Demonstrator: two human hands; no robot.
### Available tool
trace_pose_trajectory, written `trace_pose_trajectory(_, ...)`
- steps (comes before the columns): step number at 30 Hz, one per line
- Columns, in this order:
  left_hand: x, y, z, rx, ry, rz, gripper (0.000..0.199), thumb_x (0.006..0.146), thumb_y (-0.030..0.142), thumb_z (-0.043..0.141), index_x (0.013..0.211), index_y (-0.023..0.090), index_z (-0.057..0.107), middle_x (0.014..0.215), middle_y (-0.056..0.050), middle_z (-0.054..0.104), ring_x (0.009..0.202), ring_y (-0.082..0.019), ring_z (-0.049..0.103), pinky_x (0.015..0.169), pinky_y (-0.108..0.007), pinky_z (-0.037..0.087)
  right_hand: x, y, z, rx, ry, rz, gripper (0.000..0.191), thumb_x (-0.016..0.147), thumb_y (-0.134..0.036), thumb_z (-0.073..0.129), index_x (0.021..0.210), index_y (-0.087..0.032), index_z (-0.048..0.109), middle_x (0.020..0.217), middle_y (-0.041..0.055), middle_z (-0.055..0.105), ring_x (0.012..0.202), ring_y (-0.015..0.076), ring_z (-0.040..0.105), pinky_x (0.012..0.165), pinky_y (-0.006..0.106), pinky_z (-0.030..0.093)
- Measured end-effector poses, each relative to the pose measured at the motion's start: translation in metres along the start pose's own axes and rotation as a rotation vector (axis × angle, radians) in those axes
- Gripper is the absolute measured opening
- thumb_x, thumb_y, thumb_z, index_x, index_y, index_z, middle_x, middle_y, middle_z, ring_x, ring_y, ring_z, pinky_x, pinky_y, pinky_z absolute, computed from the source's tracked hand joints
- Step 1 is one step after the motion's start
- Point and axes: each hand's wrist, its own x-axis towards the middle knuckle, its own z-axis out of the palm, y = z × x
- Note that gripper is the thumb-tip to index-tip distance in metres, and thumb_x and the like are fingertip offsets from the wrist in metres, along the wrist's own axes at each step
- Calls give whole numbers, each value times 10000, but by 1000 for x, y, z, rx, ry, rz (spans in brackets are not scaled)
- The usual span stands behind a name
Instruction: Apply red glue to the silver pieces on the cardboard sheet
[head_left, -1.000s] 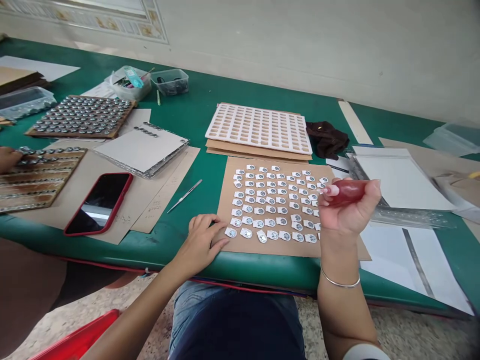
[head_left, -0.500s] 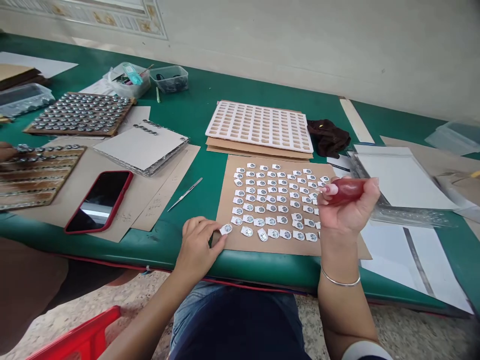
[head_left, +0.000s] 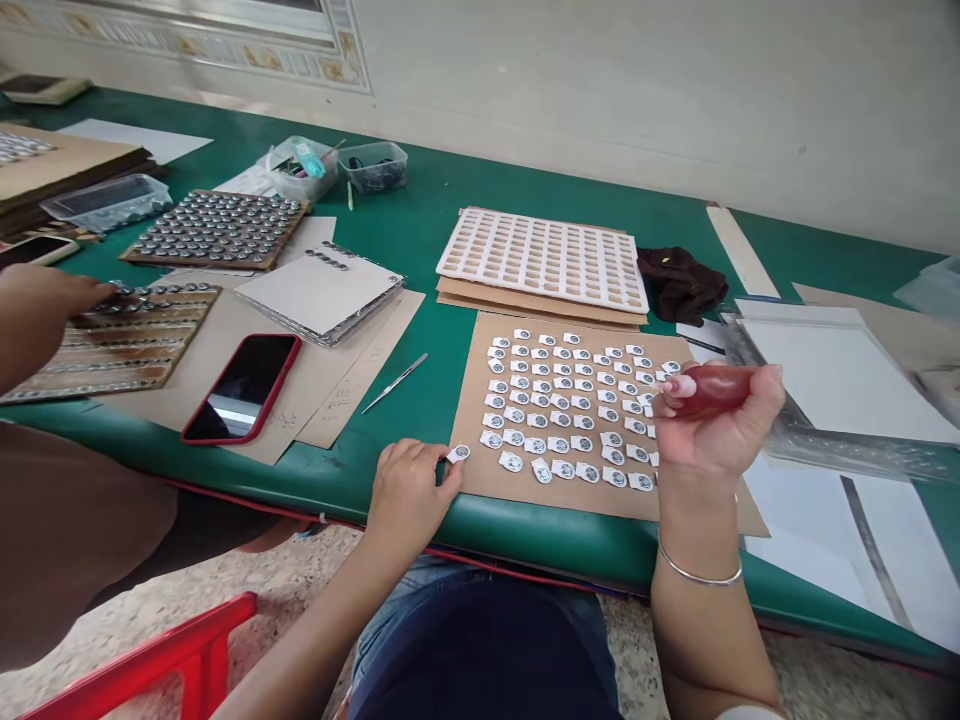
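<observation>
Several small white tags with round printed marks lie in rows on a brown cardboard sheet [head_left: 570,500]. At the sheet's lower left corner, my left hand [head_left: 412,490] pinches one white tag [head_left: 459,454] between thumb and fingers. Over the right part of the sheet, my right hand [head_left: 709,430] is wrapped round a red squeeze bottle [head_left: 716,388], its pale nozzle pointing left above the tags. The bottle and hand hide some tags on that side. Metal tweezers [head_left: 395,383] lie on the green table, left of the sheet.
Behind the sheet is a white gridded tray [head_left: 544,260] beside a dark cloth [head_left: 681,284]. A red-cased phone [head_left: 241,390] and stacked white boards [head_left: 322,290] lie left. Another person's hand [head_left: 45,310] touches metal pieces at far left. Plastic sleeves [head_left: 847,450] lie right.
The view has shifted left, so the table's things appear further right. The tag in my left hand is now nearer the sheet's left edge. My right hand still holds the bottle.
</observation>
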Motion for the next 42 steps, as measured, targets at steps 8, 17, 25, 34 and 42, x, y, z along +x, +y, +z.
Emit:
trace_pose_trajectory(8,-1,3,1,15,-5,-9,200,838,301,529,847,153,663,747,-70,644,801,-237,572,773,-393,420,-1,-1,1,-2,25,6,367,746,-539,533,674,-180,558,622,-17,526,456,88,514,391,190,347)
trace_pose_trajectory(17,-2,2,1,-8,-9,-1,181,833,297,533,817,166,657,744,-68,651,794,-239,564,774,-400,420,-2,-1,1,5,41,30,386,739,-545,531,657,-170,572,605,-13,522,455,89,513,383,190,356)
trace_pose_trajectory(25,6,-10,0,-167,-135,305,151,843,235,542,943,217,654,988,-67,620,972,-224,511,926,-437,363,12,1,-8,122,-90,297,452,685,-622,511,693,-174,569,616,-22,525,408,45,408,333,163,252)
trace_pose_trajectory(34,70,-83,-12,65,-115,-89,382,826,418,534,1042,110,597,1014,-157,591,901,-289,582,815,-415,461,21,10,-16,157,-127,409,443,642,-600,589,724,-165,565,621,-29,530,417,40,400,328,152,303)
trace_pose_trajectory(42,104,-114,-11,171,-284,-92,146,811,249,448,747,166,550,721,-71,613,678,-232,578,648,-343,461,23,15,-16,160,-169,446,442,654,-609,599,746,-178,561,659,-19,540,423,48,411,314,157,282)
